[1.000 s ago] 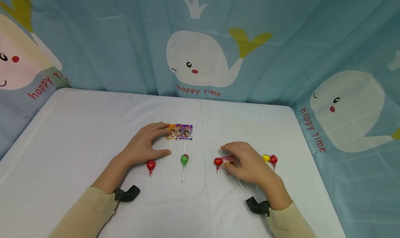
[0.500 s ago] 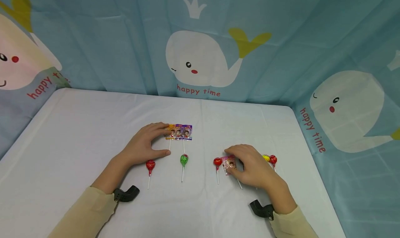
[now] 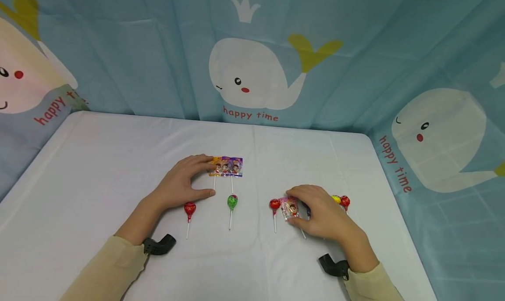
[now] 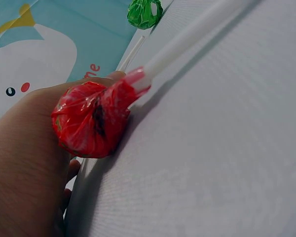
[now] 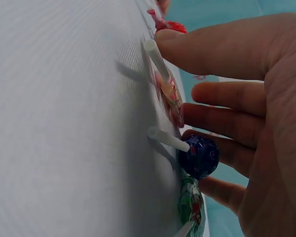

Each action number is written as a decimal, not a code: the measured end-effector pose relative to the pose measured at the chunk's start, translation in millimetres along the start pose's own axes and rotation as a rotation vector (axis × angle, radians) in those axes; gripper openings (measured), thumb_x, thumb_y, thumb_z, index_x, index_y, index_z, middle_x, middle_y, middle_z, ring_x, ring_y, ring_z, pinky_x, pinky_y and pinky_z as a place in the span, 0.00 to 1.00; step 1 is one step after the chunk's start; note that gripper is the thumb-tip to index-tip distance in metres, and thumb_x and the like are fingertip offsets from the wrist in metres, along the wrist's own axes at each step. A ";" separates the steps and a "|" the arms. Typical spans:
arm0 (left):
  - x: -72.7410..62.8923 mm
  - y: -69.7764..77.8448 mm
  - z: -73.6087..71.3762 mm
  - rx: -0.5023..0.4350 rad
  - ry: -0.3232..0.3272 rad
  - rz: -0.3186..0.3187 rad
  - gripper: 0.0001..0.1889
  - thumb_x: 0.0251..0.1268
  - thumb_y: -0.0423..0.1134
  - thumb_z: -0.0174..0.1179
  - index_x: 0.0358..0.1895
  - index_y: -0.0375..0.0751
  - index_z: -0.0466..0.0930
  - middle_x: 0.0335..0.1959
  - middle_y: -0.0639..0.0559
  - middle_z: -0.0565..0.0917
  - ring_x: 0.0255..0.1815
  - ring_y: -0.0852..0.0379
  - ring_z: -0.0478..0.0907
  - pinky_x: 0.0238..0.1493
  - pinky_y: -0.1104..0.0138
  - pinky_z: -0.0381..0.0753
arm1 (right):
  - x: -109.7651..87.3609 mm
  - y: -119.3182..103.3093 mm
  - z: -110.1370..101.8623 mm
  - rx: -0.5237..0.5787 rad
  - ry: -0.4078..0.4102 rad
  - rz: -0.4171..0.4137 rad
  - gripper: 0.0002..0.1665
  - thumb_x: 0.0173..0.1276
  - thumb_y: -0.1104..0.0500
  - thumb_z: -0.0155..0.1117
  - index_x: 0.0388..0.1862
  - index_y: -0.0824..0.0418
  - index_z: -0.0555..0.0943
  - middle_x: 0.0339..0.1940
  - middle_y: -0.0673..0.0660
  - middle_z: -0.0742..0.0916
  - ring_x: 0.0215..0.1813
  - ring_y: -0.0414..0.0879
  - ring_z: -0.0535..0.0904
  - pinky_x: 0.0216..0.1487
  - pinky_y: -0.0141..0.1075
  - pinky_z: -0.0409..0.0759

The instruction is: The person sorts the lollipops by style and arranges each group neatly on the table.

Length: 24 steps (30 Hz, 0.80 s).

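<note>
My left hand (image 3: pixel 177 182) rests on the table, fingertips over the left end of a row of flat-wrapped orange and purple lollipops (image 3: pixel 237 166). Its thumb points right, beside a white stick. A round red lollipop (image 3: pixel 190 209) lies under the wrist, a green one (image 3: pixel 232 201) farther right. My right hand (image 3: pixel 323 211) arches over another row with spread, relaxed fingers. Near its thumb lies a flat pink lollipop (image 3: pixel 290 208), left of which is a red lollipop (image 3: pixel 275 204). The right wrist view shows a round blue lollipop (image 5: pixel 200 157) by the fingers and a green-wrapped one (image 5: pixel 190 197).
Yellow (image 3: pixel 336 199) and red (image 3: pixel 345 202) lollipops lie past the right hand, partly hidden. A white cloth (image 3: pixel 118 160) covers the table. Blue whale-print curtains (image 3: pixel 169 64) stand around its back and sides. Each wrist wears a black curved mount (image 3: pixel 159 245).
My right hand has shifted right and slightly toward me, uncovering the flat pink lollipop. My left hand and the lollipops stay in place.
</note>
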<state>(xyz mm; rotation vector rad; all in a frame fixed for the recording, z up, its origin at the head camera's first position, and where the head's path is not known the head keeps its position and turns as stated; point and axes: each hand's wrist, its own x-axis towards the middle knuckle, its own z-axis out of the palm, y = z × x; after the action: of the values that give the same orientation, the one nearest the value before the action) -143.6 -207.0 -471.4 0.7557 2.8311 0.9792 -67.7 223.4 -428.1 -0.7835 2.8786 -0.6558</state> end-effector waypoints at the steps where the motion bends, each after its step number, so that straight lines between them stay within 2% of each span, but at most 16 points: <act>1: -0.1 -0.4 0.0 0.001 0.001 0.001 0.38 0.60 0.59 0.80 0.73 0.54 0.82 0.82 0.53 0.71 0.86 0.43 0.59 0.85 0.38 0.54 | 0.0 0.1 -0.1 0.001 -0.001 0.003 0.38 0.64 0.44 0.83 0.72 0.52 0.84 0.70 0.48 0.86 0.74 0.53 0.78 0.77 0.59 0.73; 18: -0.6 -2.1 0.2 -0.001 0.006 0.016 0.37 0.60 0.60 0.80 0.72 0.54 0.83 0.82 0.52 0.72 0.86 0.43 0.60 0.84 0.37 0.56 | -0.5 1.8 1.6 0.004 0.002 -0.006 0.41 0.63 0.45 0.85 0.73 0.53 0.83 0.71 0.48 0.85 0.75 0.53 0.78 0.77 0.59 0.73; 24: -0.5 -1.5 -0.1 0.003 0.005 0.014 0.37 0.60 0.60 0.80 0.72 0.54 0.83 0.82 0.53 0.72 0.85 0.44 0.61 0.84 0.38 0.56 | -0.2 1.9 2.6 0.007 0.019 -0.018 0.39 0.63 0.48 0.84 0.73 0.53 0.84 0.69 0.48 0.86 0.74 0.53 0.78 0.77 0.59 0.73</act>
<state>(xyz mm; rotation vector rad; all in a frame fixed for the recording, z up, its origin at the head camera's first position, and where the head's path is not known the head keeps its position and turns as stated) -143.9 -208.3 -472.4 0.7757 2.8365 0.9804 -67.9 224.0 -431.3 -0.8080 2.8882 -0.6782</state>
